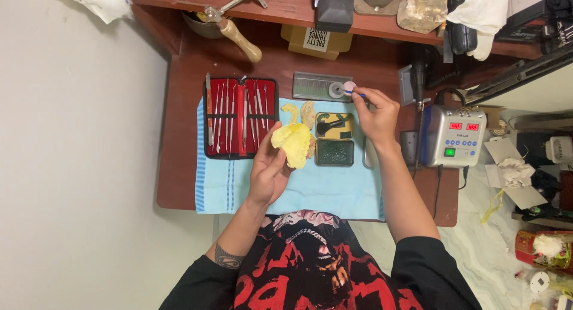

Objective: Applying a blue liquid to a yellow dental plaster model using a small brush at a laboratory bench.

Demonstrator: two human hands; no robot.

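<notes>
Reddish-brown desk under me, with a pale blue cloth spread across its middle, is where I work. Over the cloth's left half my left hand is closed around a yellow dental cast, thumb and fingers cupping its base. It looks stiff and brittle, rather light, likely to chip at the teeth, so I judge the thick base the safest hold. My right hand pinches a slim blue-handled tool, its tip over a small round white dish at the far edge. Between my hands sit two small open tins, with two more casts just beyond. A red instrument case lies open to the left, a grey control box to the right.
</notes>
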